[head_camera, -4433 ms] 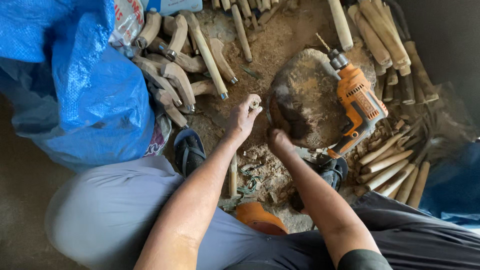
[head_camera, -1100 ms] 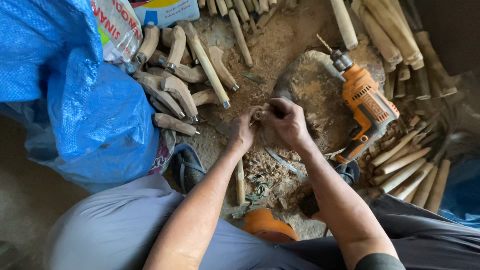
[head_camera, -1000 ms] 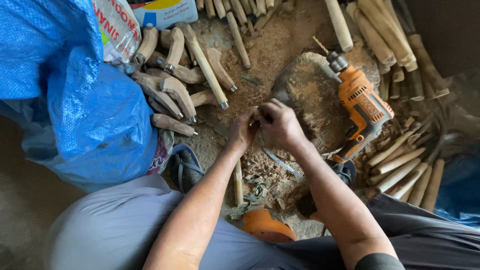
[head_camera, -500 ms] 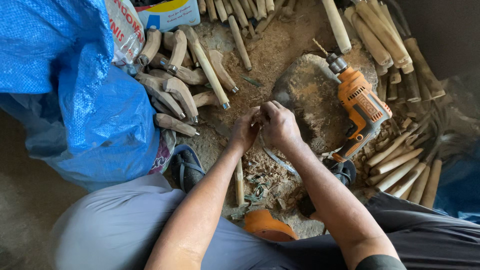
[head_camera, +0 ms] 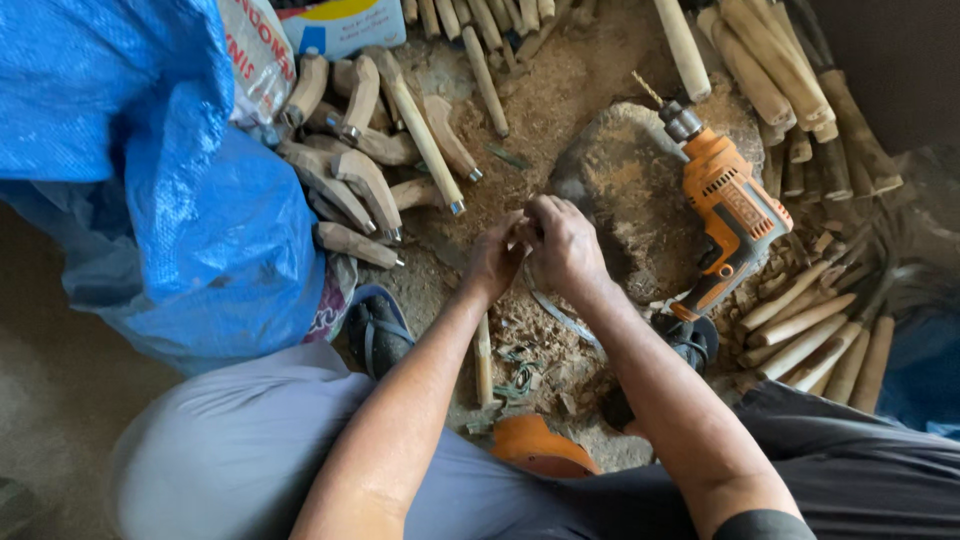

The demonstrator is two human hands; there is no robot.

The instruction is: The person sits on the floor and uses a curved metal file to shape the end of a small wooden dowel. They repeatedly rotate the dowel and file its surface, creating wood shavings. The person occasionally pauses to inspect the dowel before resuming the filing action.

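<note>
My left hand (head_camera: 493, 258) and my right hand (head_camera: 566, 246) are pressed together low over the sawdust-covered ground, at the near edge of a flat stone (head_camera: 615, 190). Their fingers close around a small pale piece of wood (head_camera: 521, 233), which is mostly hidden. A thin curved grey metal strip (head_camera: 560, 318) runs from under my right hand towards my right knee. I cannot tell whether it is held. An orange electric drill (head_camera: 735, 212) lies on the stone to the right of my hands, bit pointing away.
Carved wooden handles with metal collars (head_camera: 362, 175) lie in a pile at upper left, beside a big blue woven sack (head_camera: 150, 190). Round wooden sticks (head_camera: 805, 325) are heaped on the right and along the top. A sandal (head_camera: 378, 332) and an orange object (head_camera: 540, 452) lie near my knees.
Four seconds ago my hands were apart, the left one holding the pale piece. They have since come together over it and have hardly shifted during the last second.
</note>
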